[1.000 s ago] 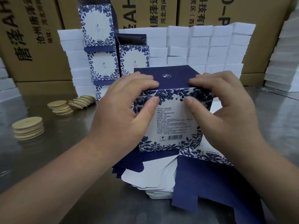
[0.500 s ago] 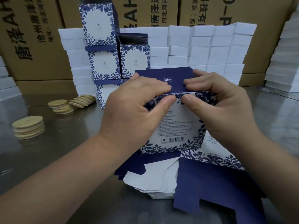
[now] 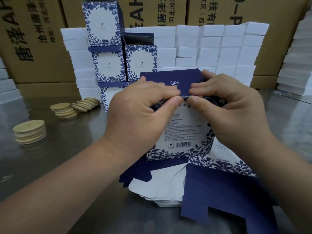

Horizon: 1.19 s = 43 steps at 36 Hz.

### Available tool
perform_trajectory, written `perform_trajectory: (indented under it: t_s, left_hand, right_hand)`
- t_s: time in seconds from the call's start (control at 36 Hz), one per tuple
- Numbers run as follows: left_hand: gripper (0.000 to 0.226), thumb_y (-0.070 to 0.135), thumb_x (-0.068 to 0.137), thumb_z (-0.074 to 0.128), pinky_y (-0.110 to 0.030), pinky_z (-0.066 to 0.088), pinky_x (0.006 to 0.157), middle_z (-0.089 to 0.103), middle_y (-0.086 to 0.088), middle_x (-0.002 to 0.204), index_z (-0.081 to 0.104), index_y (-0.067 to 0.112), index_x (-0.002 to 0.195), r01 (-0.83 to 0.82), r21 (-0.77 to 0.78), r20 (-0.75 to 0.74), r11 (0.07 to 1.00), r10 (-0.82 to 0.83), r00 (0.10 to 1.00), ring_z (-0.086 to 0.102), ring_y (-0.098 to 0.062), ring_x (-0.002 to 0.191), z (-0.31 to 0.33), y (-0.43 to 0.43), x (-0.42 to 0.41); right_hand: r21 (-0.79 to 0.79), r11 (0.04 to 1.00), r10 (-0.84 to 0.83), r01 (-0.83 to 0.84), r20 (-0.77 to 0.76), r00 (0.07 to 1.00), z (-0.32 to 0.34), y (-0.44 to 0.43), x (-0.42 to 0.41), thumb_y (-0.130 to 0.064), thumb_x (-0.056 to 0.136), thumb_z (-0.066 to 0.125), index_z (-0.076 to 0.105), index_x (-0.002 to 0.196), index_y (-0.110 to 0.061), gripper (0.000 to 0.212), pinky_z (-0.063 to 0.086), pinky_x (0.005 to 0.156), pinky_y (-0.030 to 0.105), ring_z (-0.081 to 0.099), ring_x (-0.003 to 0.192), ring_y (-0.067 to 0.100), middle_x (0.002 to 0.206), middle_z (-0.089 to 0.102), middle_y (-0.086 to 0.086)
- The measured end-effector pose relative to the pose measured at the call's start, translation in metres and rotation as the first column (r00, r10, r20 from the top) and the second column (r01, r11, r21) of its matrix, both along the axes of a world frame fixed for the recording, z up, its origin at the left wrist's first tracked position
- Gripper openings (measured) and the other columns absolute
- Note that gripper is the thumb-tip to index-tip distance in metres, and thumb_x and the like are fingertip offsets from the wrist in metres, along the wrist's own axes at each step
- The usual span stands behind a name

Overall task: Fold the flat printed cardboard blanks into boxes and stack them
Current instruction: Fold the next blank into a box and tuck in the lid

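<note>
Obs.: both hands are on the box, which stands upright on the pile of flat blanks, directly under and between the hands.

Change over the last second: the hands move from the two front corners of the lid flap in to its middle. The left hand and right hand are now close together, thumb tips almost meeting on the printed front panel just under the fold. The fingers of each hand lie curled over the navy lid. Each hand pinches the box's top front edge, fingers above and thumb in front.

Reading: the lid looks flat and level with the front panel, so the crease has probably been run from the ends to the centre. Whether a tuck tab is fully seated cannot be told; the hands cover that seam.

Task status: this box appears near closed. Still to do is carrying it to the folded boxes stacked beyond the left hand. Many blanks remain in the pile.

Also present: wooden discs on the counter, well to the left of the left hand.
</note>
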State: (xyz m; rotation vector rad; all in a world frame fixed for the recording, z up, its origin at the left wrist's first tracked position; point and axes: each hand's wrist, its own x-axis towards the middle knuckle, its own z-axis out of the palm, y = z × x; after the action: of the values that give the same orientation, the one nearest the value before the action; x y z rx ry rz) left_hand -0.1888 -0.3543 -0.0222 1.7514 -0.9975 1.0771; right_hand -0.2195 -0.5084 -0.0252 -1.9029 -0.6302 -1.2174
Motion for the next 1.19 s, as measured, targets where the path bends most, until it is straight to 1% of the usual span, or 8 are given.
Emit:
perform_trajectory:
  t_s: [0.14,0.39,0.53,0.72,0.81,0.89,1.06,1.19]
  left_hand:
    - [0.028,0.021,0.084,0.062,-0.028,0.041,0.102,0.054,0.020,0.105,0.054,0.019,0.110,0.084,0.086,0.011,0.993,-0.086,0.996,0.056,0.000,0.103,0.002,0.014,0.010]
    - [0.024,0.019,0.082,0.058,-0.029,0.043,0.101,0.056,0.019,0.100,0.056,0.016,0.106,0.136,0.022,0.009,0.990,-0.136,0.991,0.058,-0.002,0.100,0.000,0.015,0.011]
    - [0.024,0.021,0.082,0.059,-0.029,0.044,0.101,0.058,0.019,0.099,0.057,0.019,0.106,0.164,0.008,-0.016,0.986,-0.164,0.986,0.059,0.005,0.098,-0.001,0.016,0.011]
    - [0.028,0.010,0.087,0.058,-0.028,0.041,0.103,0.058,0.014,0.107,0.053,0.016,0.114,0.211,0.023,-0.086,0.977,-0.208,0.974,0.057,-0.004,0.109,-0.002,0.023,0.017]
    - [0.025,0.015,0.089,0.052,-0.021,0.039,0.102,0.058,0.013,0.110,0.053,0.022,0.113,0.238,0.056,-0.119,0.970,-0.231,0.966,0.052,-0.005,0.117,-0.004,0.029,0.019]
    - [0.021,0.021,0.088,0.047,-0.025,0.041,0.102,0.059,0.012,0.109,0.054,0.027,0.106,0.232,0.028,-0.111,0.972,-0.227,0.967,0.054,-0.007,0.117,-0.006,0.028,0.018]
    - [0.014,0.017,0.088,0.048,-0.024,0.043,0.099,0.059,0.013,0.103,0.055,0.022,0.099,0.198,0.007,-0.054,0.980,-0.197,0.979,0.056,-0.007,0.111,-0.008,0.022,0.018]
    - [0.014,0.019,0.090,0.044,-0.020,0.039,0.101,0.058,0.012,0.106,0.053,0.024,0.098,0.206,0.001,-0.084,0.979,-0.205,0.975,0.051,-0.006,0.118,-0.011,0.021,0.017]
  right_hand:
    - [0.106,0.989,0.118,-0.104,-0.130,0.985,-0.001,-0.013,-0.002,-0.016,0.079,0.062,0.063,0.089,-0.034,0.020,0.040,0.101,0.018,0.051,0.121,-0.001,0.091,0.065,-0.032]
    - [0.114,0.987,0.128,-0.116,-0.101,0.987,-0.002,-0.014,0.000,-0.014,0.079,0.062,0.063,0.079,-0.032,0.017,0.045,0.096,0.020,0.059,0.111,0.002,0.083,0.067,-0.032]
    - [0.084,0.988,0.133,-0.127,-0.071,0.989,-0.003,-0.014,0.000,-0.009,0.082,0.059,0.061,0.085,-0.029,0.020,0.042,0.101,0.021,0.056,0.114,-0.001,0.096,0.064,-0.019]
    - [0.231,0.947,0.245,-0.223,-0.069,0.967,-0.013,-0.017,0.002,-0.005,0.086,0.051,0.059,0.091,-0.023,0.020,0.040,0.098,0.016,0.053,0.119,0.000,0.095,0.068,-0.029]
    - [0.211,0.956,0.221,-0.205,-0.060,0.973,-0.013,-0.020,0.002,-0.005,0.086,0.051,0.058,0.092,-0.022,0.019,0.042,0.097,0.016,0.057,0.115,0.001,0.095,0.067,-0.029]
    - [0.206,0.960,0.205,-0.190,-0.051,0.978,-0.012,-0.019,0.003,-0.007,0.087,0.052,0.059,0.090,-0.025,0.020,0.042,0.096,0.017,0.058,0.114,0.003,0.093,0.068,-0.028]
    - [0.159,0.980,0.122,-0.118,-0.016,0.992,-0.014,-0.019,0.002,-0.007,0.088,0.052,0.058,0.089,-0.030,0.024,0.043,0.097,0.019,0.059,0.114,0.002,0.091,0.066,-0.029]
    - [0.195,0.971,0.147,-0.141,-0.012,0.989,-0.015,-0.016,0.003,-0.006,0.088,0.052,0.059,0.089,-0.026,0.021,0.043,0.096,0.018,0.059,0.113,0.002,0.092,0.067,-0.027]
